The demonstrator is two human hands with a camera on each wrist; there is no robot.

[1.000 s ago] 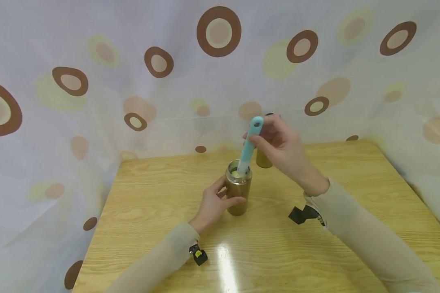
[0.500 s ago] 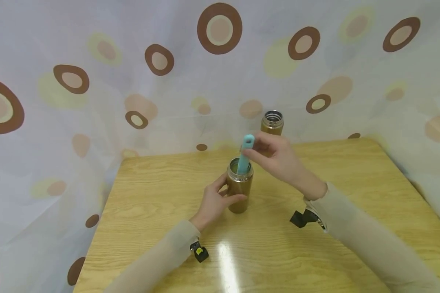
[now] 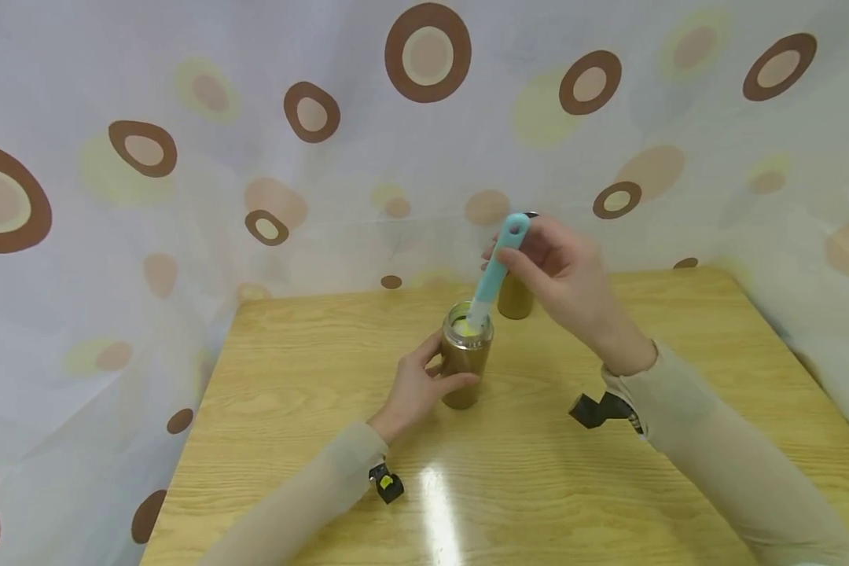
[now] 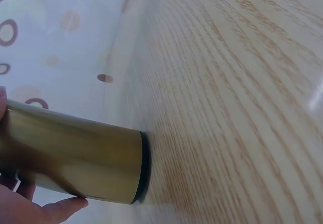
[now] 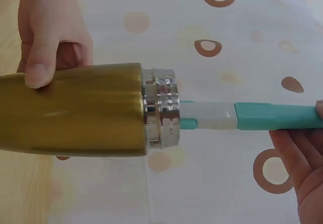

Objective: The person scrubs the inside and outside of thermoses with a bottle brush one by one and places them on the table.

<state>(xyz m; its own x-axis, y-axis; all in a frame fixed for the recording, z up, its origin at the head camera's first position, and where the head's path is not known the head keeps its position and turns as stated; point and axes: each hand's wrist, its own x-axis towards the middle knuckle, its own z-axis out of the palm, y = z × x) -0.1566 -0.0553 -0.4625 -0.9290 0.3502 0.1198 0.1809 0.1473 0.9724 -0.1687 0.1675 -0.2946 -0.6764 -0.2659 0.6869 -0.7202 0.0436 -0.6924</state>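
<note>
A gold vacuum flask [image 3: 464, 365] with a bare steel neck stands upright on the table, its mouth uncovered. My left hand [image 3: 413, 391] grips it round the side; in the left wrist view the base of the flask [image 4: 91, 158] meets the tabletop. Above the mouth, my right hand [image 3: 562, 279] pinches the teal handle of a bottle brush [image 3: 497, 275] between thumb and fingers. The brush leans to the right, its white shaft [image 5: 214, 115] entering the neck. Something yellowish shows just inside the mouth; the rest of the brush is hidden in the flask.
Behind my right hand stands a second gold flask [image 3: 516, 300], mostly covered by the hand. The wooden table [image 3: 311, 354] ends at the back and sides against a white sheet [image 3: 354, 181] printed with brown circles.
My right hand pushed the bottle brush deeper into the flask half a second ago, and now has drawn it up again, handle tilted right. My left hand stays round the flask.
</note>
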